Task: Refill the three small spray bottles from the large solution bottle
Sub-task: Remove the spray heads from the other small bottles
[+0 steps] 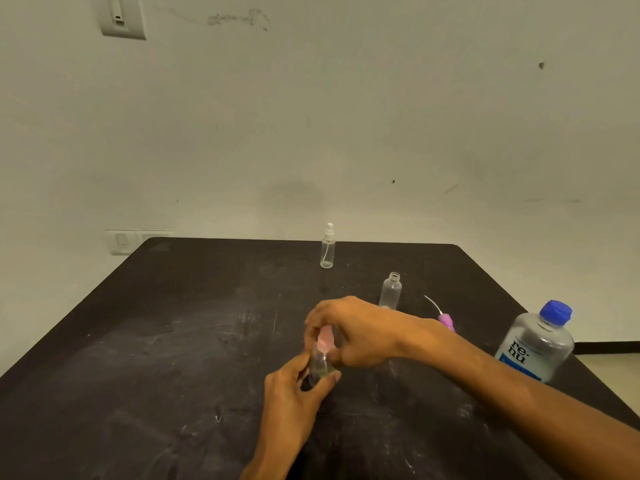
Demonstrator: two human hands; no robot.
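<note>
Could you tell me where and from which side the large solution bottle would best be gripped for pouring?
Probably around the clear body of the solution bottle, just above its label and below the blue cap. It stands upright at the table's right edge, so the right hand could come in from the side with nothing in its way; the cap stays free to open.

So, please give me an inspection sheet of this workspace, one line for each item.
Surface: dark scuffed table, white scratches.
Job's things: clear spray bottle with white pump upright at far edge; clear open-necked bottle upright; pink sprayer head with tube lying beside it; large solution bottle with blue cap at right, capped.
Clutter: nothing seen.
Grippers: left hand grips pink-capped small bottle; right hand grips its pink cap.
Cables: nothing seen.
Surroundings: pale marked wall, wall switches.
</note>
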